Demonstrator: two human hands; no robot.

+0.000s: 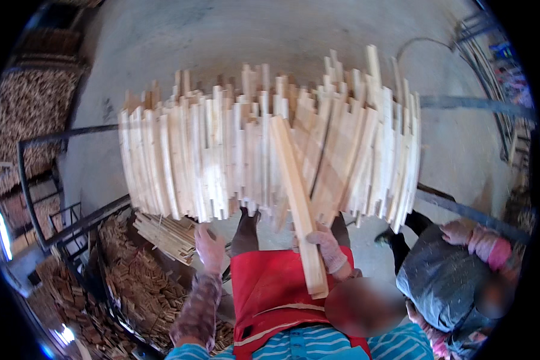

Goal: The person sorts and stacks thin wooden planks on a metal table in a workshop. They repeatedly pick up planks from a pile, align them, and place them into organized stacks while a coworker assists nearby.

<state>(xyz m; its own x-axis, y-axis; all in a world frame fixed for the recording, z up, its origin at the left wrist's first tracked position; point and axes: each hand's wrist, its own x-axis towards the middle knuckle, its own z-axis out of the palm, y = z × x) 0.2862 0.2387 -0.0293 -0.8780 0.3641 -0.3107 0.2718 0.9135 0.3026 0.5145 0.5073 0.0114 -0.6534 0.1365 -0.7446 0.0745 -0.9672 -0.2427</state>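
Observation:
My right hand (326,245), in a pale glove, is closed around a long wooden strip (298,186). The strip's near end lies against my red apron, and its far end slants up and left over the stacked wood. Toward the left, my left hand (210,249), also gloved, hangs just below the near ends of the stack, its fingers loosely stretched and holding nothing I can see. In front of me spreads a wide stack of pale wooden strips (210,150) with uneven ends, some at the right lying aslant.
A dark metal frame (36,198) runs along both sides of the stack. Below left are a bundle of strips (162,237) and a heap of short wood offcuts (141,282). A co-worker (444,282) in gloves and a dark garment is close on my right. Metal bars (486,72) lie far right.

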